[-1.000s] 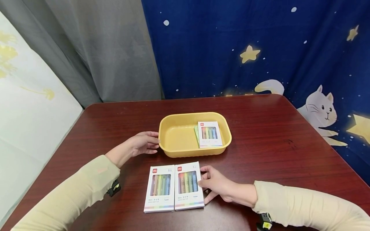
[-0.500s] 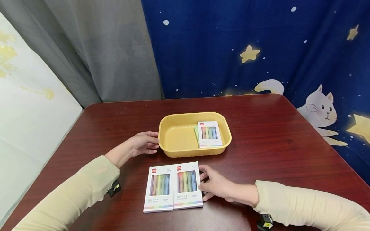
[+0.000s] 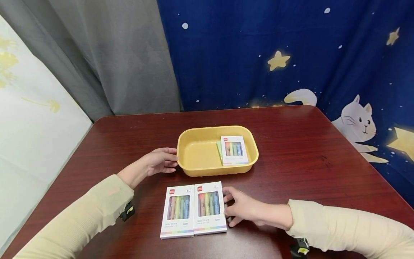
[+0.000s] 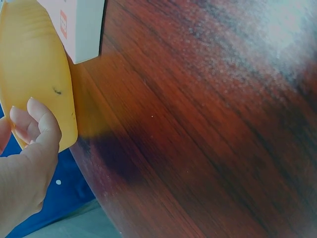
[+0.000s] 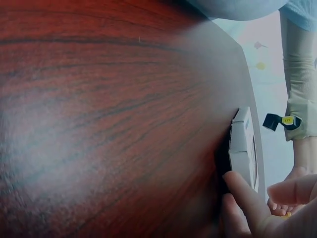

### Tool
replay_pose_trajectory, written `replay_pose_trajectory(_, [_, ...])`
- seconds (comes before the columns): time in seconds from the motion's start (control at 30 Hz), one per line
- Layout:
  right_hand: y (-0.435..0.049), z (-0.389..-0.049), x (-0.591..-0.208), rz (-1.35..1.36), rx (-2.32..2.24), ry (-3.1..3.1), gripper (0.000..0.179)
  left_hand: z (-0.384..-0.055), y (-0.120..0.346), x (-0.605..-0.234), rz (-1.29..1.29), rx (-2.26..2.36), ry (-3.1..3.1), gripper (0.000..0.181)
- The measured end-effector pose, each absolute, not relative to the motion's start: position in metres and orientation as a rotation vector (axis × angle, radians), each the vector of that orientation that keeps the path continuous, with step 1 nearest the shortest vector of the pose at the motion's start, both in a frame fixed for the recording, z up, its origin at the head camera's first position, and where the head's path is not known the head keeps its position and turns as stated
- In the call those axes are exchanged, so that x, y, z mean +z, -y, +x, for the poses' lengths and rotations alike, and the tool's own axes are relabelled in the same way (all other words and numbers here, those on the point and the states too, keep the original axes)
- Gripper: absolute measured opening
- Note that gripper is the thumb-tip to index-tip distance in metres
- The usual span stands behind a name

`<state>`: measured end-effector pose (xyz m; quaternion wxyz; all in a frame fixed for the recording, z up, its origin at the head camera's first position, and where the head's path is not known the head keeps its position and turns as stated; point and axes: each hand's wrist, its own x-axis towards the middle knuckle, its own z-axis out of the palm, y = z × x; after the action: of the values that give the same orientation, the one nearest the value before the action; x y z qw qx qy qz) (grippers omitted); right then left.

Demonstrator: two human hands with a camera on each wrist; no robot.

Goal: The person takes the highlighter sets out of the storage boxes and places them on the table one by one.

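Observation:
Two white boxes of highlighters lie side by side near the table's front, the left box (image 3: 177, 226) against the right box (image 3: 210, 223). Through each window several coloured pens show. At the right box's outer side is my right hand (image 3: 244, 207), its fingers loosely bent along that edge; the right wrist view has its fingertips right at the box's side. My left hand (image 3: 160, 160) rests its relaxed fingers against the left end of a yellow plastic basket (image 3: 200, 169). Inside the basket, a third highlighter box (image 3: 234, 160) leans on the right, over a partly hidden green item (image 3: 220, 149).
The dark red wooden table (image 3: 300, 151) stretches around the basket. A blue curtain (image 3: 226, 54) with stars and a cat hangs behind it, beside a grey curtain (image 3: 129, 64). White cloth (image 3: 32, 126) borders the left side.
The two boxes on the table have slid slightly left, with the right hand at their side. The right wrist has since shifted a little right. The left hand and basket stay put.

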<state>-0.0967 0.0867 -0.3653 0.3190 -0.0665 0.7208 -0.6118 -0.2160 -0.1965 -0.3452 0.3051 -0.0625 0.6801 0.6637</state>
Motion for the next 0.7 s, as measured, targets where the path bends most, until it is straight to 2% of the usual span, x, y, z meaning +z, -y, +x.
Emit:
replay_pose_trajectory(0.53, [-0.089,-0.102,-0.363,-0.132,-1.59,-1.87,0.066,-0.216,0.197,-0.345,-0.158,1.768,-1.796,0.05])
replay_pose_trajectory(0.7, [-0.093,-0.108,-0.349,-0.216,-1.534,-1.892,0.054,-0.216,0.197,-0.346,-0.156,1.768,-1.792,0.05])
